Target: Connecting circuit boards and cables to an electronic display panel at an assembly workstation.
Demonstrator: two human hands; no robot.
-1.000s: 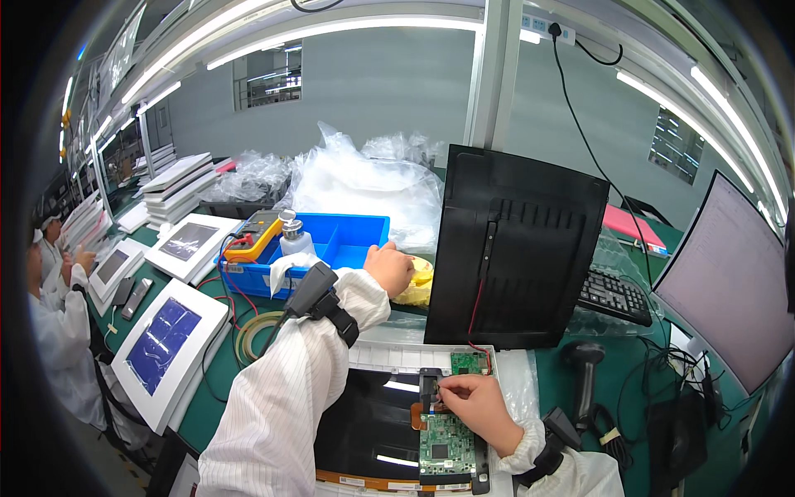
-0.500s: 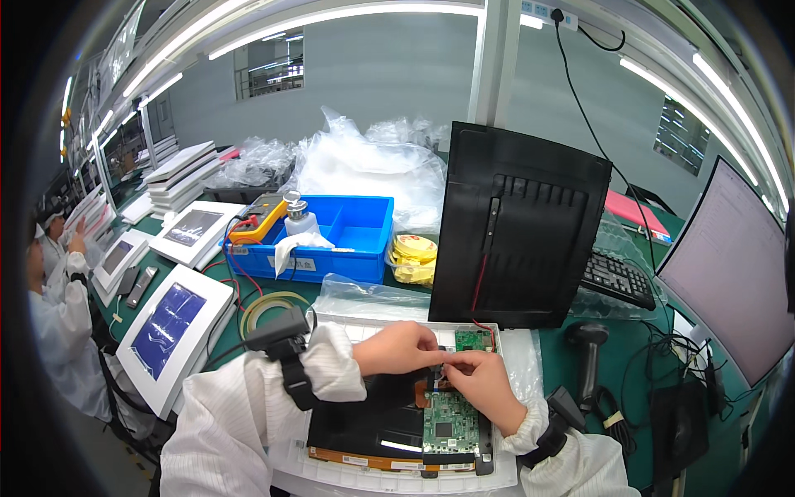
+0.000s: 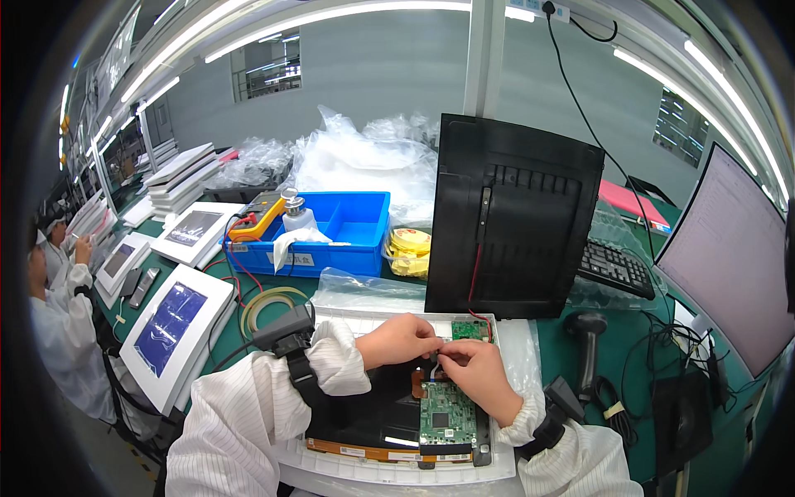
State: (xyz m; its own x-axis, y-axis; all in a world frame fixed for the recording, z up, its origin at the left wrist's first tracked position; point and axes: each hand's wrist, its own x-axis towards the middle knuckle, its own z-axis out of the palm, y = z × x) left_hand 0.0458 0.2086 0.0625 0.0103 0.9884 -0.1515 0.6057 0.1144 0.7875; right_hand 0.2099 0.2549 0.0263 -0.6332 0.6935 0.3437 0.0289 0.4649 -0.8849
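My left hand (image 3: 397, 341) and my right hand (image 3: 482, 381) meet over an opened display unit, fingertips pinched close together. Between them is something too small and hidden to name; a thin pale cable (image 3: 435, 369) shows just below the fingertips. Under my right hand lies a green circuit board (image 3: 448, 416), with a copper-coloured flex strip (image 3: 417, 383) beside it. A smaller green board (image 3: 469, 330) sits beyond my hands. The dark panel (image 3: 356, 420) rests in a white frame (image 3: 373, 474). Red wires (image 3: 473, 290) run from the smaller board to an upright black back cover (image 3: 515, 215).
Behind my left arm stand a blue divided bin (image 3: 356, 248), a yellow multimeter (image 3: 263, 217) and a pump bottle (image 3: 298, 214). Tape rolls (image 3: 263, 313) lie nearby. To the right are a barcode scanner (image 3: 586, 348), keyboard (image 3: 614, 269) and monitor (image 3: 733, 257). A co-worker (image 3: 66, 340) sits at left.
My pinched hands have shifted slightly left, uncovering a little more of the pale cable below the fingertips. The whole view has also moved a little.
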